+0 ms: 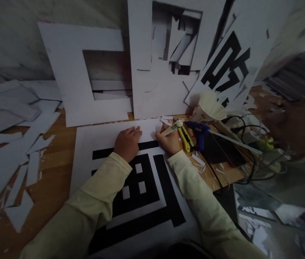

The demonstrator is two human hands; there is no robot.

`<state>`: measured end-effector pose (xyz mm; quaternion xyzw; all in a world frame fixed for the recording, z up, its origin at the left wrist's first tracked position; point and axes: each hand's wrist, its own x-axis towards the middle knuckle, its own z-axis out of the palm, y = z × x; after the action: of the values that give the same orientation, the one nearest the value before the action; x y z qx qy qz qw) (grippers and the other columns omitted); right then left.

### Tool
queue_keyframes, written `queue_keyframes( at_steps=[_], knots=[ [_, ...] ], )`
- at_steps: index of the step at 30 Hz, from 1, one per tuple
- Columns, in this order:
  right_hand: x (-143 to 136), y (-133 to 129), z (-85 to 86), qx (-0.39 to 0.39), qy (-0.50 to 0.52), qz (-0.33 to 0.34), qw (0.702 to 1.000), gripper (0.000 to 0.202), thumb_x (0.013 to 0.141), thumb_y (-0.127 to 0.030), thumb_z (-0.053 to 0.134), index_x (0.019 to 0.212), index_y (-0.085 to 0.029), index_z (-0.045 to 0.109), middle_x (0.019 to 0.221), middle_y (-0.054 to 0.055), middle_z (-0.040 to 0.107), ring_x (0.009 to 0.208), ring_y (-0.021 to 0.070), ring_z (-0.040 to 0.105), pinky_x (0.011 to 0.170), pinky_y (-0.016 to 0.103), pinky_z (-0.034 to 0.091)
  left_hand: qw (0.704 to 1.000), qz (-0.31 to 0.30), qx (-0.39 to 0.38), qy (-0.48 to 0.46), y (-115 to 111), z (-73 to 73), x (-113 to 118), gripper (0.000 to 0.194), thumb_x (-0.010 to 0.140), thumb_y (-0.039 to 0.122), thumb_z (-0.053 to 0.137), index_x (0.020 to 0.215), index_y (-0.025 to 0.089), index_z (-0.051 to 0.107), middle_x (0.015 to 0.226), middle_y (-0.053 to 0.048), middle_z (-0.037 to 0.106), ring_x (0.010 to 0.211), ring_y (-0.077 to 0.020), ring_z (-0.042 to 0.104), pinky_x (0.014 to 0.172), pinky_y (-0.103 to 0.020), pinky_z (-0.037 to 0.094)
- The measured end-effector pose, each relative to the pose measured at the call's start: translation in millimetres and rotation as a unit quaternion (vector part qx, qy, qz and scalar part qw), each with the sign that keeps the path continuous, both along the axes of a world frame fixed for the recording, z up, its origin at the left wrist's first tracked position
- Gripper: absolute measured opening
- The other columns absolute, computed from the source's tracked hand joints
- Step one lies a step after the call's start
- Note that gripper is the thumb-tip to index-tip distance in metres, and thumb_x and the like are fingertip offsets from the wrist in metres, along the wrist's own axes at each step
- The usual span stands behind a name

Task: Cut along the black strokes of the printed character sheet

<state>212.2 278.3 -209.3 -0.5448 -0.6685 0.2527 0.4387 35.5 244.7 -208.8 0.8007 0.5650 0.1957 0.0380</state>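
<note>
A white board (147, 233) with bold black block shapes (154, 196) lies on the wooden table. My left hand (127, 144) rests flat on its upper part, fingers stretched out toward the right. Close by on the right, my right hand (171, 142) is closed around a cream-coloured utility knife (172, 128), held at a slant near the board's far right edge. The knife's tip is hidden by the fingers. Just beyond that hand are a yellow utility knife (186, 139) and a blue glue gun (201, 132).
White boards with cut-out openings (71, 77) lean against the wall. A paper cup (209, 108), a dark phone (229, 153) and tangled cables stand or lie at right. White offcuts (35, 167) cover the table's left side. Another person's arm (294, 126) shows at far right.
</note>
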Motion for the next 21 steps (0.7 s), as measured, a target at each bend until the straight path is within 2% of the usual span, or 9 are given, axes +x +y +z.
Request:
queue_keyframes(
  at_steps=[10,21],
  knots=[
    [1.0,0.0,-0.3,0.023,-0.015,0.010,1.000,0.022,0.065,-0.020,0.052,0.055,-0.023,0.033,0.050,-0.008,0.032,0.049,0.0110,0.032,0.051,0.026,0.026,1.000,-0.001,0.001,0.007,-0.7,1.5,-0.4,0.042,0.077,-0.002,0.044,0.113,0.010,0.064,0.128,-0.008,0.060,0.121,-0.0258,0.054,0.099,-0.044,0.045],
    [0.0,-0.6,0.1,0.009,-0.009,0.001,1.000,0.025,0.067,-0.021,0.053,0.054,-0.023,0.032,0.049,-0.008,0.033,0.049,0.0102,0.032,0.051,0.026,0.026,1.000,0.000,0.002,0.004,-0.9,1.2,0.1,0.041,0.079,-0.001,0.044,0.114,0.011,0.063,0.129,-0.010,0.059,0.120,-0.0264,0.054,0.098,-0.045,0.045]
  ],
)
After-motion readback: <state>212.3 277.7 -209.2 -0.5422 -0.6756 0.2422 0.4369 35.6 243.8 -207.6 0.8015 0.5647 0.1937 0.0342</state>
